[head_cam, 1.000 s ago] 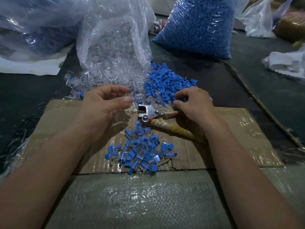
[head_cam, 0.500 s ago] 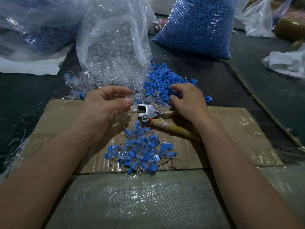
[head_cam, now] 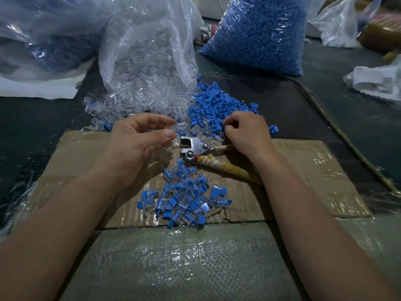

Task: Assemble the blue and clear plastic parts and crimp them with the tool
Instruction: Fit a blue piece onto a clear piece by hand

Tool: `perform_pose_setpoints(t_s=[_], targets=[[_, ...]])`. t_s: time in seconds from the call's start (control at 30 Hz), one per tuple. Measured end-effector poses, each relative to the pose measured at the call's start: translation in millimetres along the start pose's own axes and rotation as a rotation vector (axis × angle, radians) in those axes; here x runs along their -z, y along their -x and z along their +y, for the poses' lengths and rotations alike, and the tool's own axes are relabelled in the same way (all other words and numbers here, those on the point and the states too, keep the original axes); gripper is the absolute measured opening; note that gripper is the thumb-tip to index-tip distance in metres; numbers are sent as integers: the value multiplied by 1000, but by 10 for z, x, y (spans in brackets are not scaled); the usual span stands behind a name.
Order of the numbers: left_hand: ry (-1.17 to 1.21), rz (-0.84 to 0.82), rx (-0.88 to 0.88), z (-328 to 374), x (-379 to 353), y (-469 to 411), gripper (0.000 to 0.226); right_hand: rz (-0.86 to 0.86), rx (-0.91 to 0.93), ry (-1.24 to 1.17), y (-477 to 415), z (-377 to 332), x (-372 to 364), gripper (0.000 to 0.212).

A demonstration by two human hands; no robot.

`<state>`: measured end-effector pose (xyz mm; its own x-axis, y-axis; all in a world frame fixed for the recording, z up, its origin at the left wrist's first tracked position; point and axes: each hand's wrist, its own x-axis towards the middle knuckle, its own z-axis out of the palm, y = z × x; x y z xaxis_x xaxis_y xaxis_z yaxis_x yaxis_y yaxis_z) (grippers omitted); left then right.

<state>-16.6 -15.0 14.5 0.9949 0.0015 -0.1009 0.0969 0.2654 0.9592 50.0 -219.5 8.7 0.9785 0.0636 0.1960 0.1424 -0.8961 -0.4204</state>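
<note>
Evidently the layout keeps reaches short. Clear parts (head_cam: 138, 98) spill from their bag (head_cam: 149, 61) at eleven o'clock of the tool (head_cam: 195, 146), just beyond the left hand (head_cam: 138, 142). Its thumb and forefinger curl close together, but I cannot tell whether they pinch a clear part. Joined pieces (head_cam: 184, 198) lie at six o'clock, out of the way. Blue parts (head_cam: 217, 103) heap at one o'clock, where the right hand (head_cam: 247, 131) digs in with curled fingertips; what it has caught, if anything, is hidden.
</note>
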Motion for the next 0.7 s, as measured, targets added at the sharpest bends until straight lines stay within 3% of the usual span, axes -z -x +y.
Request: perform_pose_setpoints(t_s=[0.27, 0.4, 0.7], targets=[[-9, -23, -29, -26, 37, -29, 15, 90, 5, -230, 37, -26, 91, 29], [-13, -20, -57, -44, 46, -52, 16, 111, -48, -380, 83, -54, 150, 20], [23, -49, -15, -102, 81, -62, 9, 16, -39, -561, 207, -89, 229, 22]])
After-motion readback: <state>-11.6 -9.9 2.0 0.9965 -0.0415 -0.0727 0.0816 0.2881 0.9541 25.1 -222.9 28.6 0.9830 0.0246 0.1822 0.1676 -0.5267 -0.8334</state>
